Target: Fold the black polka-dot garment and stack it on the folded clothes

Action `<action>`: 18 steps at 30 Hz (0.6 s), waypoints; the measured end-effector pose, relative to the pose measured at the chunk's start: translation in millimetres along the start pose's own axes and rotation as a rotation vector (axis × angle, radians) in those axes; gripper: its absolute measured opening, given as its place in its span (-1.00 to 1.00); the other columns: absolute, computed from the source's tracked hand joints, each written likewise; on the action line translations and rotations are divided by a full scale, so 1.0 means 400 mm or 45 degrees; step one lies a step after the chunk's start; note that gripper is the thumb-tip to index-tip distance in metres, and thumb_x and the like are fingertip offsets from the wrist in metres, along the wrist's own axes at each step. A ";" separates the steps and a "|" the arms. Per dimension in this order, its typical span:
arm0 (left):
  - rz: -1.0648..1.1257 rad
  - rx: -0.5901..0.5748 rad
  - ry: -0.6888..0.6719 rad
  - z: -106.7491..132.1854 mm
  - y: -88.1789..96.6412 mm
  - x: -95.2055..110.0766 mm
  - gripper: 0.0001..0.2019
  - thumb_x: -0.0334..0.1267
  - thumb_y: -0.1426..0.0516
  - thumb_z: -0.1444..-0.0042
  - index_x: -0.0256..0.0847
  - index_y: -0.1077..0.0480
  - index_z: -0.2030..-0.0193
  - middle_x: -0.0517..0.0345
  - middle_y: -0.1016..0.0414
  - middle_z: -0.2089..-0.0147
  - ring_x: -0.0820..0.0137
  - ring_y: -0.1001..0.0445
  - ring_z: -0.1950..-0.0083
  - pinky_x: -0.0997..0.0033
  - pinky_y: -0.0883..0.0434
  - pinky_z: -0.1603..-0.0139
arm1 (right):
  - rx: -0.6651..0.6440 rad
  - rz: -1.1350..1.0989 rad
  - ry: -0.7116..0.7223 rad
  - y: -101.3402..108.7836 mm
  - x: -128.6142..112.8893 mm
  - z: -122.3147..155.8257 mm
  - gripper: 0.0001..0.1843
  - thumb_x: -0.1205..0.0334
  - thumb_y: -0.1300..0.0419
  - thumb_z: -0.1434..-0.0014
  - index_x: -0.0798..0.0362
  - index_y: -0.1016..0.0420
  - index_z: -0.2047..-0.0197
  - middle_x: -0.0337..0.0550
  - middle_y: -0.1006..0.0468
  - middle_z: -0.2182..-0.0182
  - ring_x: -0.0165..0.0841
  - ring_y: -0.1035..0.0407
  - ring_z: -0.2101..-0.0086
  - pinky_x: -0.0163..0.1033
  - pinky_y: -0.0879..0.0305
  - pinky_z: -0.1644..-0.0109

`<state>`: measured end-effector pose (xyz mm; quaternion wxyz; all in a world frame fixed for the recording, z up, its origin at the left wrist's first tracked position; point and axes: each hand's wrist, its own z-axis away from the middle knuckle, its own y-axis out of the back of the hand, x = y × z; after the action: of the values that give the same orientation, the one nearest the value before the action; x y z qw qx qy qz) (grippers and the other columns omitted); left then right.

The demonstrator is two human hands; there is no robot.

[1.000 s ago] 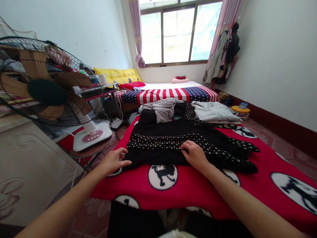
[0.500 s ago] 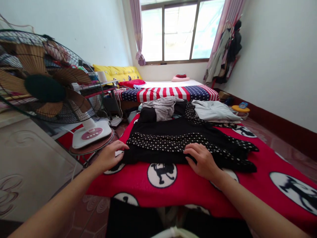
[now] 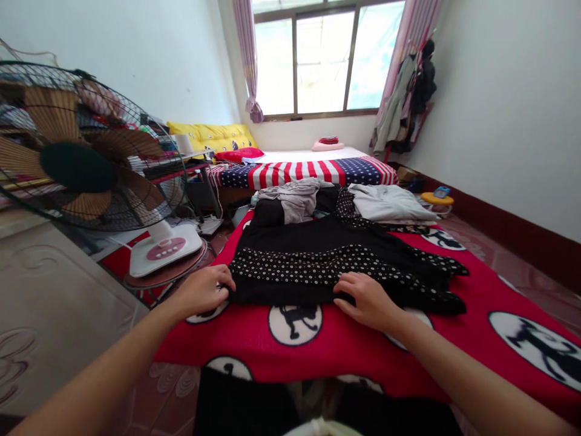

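Note:
A black garment (image 3: 281,292) with a white-dotted band lies spread flat across a red blanket (image 3: 354,354) printed with black figures in white circles. At its near left corner, my left hand (image 3: 206,292) has its fingers curled in and pinches the edge. My right hand (image 3: 365,298) is closed at the near edge, right of the middle, thumb below and fingers on top of the cloth. The garment's dotted ends (image 3: 442,261) stretch out to the right. Cloth between my fingertips is mostly hidden.
Behind the garment lie a grey crumpled cloth (image 3: 299,200) and a pale folded garment (image 3: 393,203). A standing fan (image 3: 166,248) is on a round stool at left, beside a cabinet (image 3: 49,303). A yellow stool (image 3: 437,198) stands at right, a bed (image 3: 297,174) beyond.
Both hands have come down from loosely spread fingers and closed on the garment's near edge. The garment lies nearly as before; the view has shifted slightly.

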<state>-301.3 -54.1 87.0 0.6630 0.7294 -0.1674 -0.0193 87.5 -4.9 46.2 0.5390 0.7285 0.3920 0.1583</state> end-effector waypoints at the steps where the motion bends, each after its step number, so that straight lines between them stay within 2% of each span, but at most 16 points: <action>1: 0.006 0.087 0.005 -0.007 0.001 0.002 -0.74 -0.38 -0.04 0.05 -0.09 -0.56 0.33 0.17 -0.51 0.16 0.31 -0.48 0.15 0.38 -0.36 0.06 | 0.033 -0.041 -0.040 0.001 0.003 0.004 -0.89 0.28 -0.11 -0.18 -0.01 -0.47 0.34 -0.17 -0.48 0.33 -0.32 -0.36 0.28 -0.23 -0.24 0.17; 3: -0.006 0.250 -0.055 -0.024 -0.005 0.004 -0.72 -0.33 -0.06 0.00 -0.12 -0.54 0.19 0.11 -0.49 0.04 0.27 -0.45 0.02 0.33 -0.34 -0.06 | 0.147 -0.052 -0.108 0.004 0.016 0.012 -0.88 0.33 -0.09 -0.16 -0.01 -0.45 0.33 -0.15 -0.49 0.27 -0.31 -0.36 0.23 -0.23 -0.26 0.13; 4: -0.027 0.282 -0.111 -0.034 -0.012 0.005 -0.67 -0.33 -0.08 0.01 -0.12 -0.52 0.10 0.08 -0.46 -0.03 0.23 -0.41 -0.05 0.29 -0.31 -0.13 | 0.193 -0.020 -0.130 0.005 0.025 0.015 -0.87 0.37 -0.11 -0.11 0.00 -0.45 0.30 -0.14 -0.49 0.23 -0.28 -0.36 0.19 -0.21 -0.26 0.09; 7: -0.129 0.175 -0.239 -0.066 -0.042 0.004 -0.53 -0.41 -0.11 0.07 -0.09 -0.47 -0.04 0.05 -0.45 -0.07 0.18 -0.38 -0.11 0.18 -0.26 -0.18 | 0.206 0.109 -0.178 0.005 0.056 0.024 -0.73 0.44 -0.14 0.02 0.01 -0.45 0.21 -0.10 -0.49 0.18 -0.21 -0.35 0.13 -0.14 -0.25 0.02; 10: -0.186 0.083 -0.238 -0.091 -0.054 0.009 -0.62 -0.47 -0.04 0.02 -0.10 -0.54 0.11 0.07 -0.51 0.14 0.26 -0.46 0.07 0.25 -0.34 -0.05 | 0.218 0.117 -0.239 0.007 0.081 0.030 -0.79 0.44 -0.09 -0.05 0.01 -0.46 0.28 -0.13 -0.50 0.27 -0.25 -0.38 0.21 -0.17 -0.26 0.10; 12: -0.179 0.127 -0.230 -0.095 -0.041 0.018 -0.68 -0.46 -0.01 -0.03 -0.12 -0.55 0.22 0.09 -0.51 0.20 0.32 -0.48 0.15 0.32 -0.36 0.03 | 0.321 0.060 -0.258 0.014 0.090 0.035 -0.82 0.42 -0.07 -0.08 0.01 -0.45 0.30 -0.15 -0.51 0.29 -0.28 -0.39 0.25 -0.20 -0.27 0.12; 15: -0.180 0.222 -0.236 -0.077 -0.006 0.030 -0.74 -0.39 -0.02 -0.04 -0.12 -0.53 0.27 0.12 -0.52 0.19 0.33 -0.48 0.18 0.36 -0.36 0.08 | 0.472 -0.027 -0.245 0.030 0.093 0.050 -0.83 0.41 -0.10 -0.06 0.02 -0.46 0.30 -0.16 -0.52 0.28 -0.29 -0.40 0.23 -0.21 -0.25 0.10; 18: -0.196 0.120 -0.222 -0.052 0.022 0.035 -0.78 -0.39 -0.07 0.08 -0.07 -0.54 0.40 0.20 -0.55 0.29 0.35 -0.49 0.25 0.41 -0.37 0.14 | 0.297 -0.083 -0.190 0.043 0.088 0.064 -0.84 0.43 -0.13 -0.01 0.01 -0.49 0.37 -0.21 -0.53 0.35 -0.32 -0.41 0.29 -0.26 -0.24 0.17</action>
<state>-284.8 -38.3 100.7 0.6074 0.7661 -0.1689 -0.1256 133.7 2.4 45.8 0.4831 0.7830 0.3899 0.0394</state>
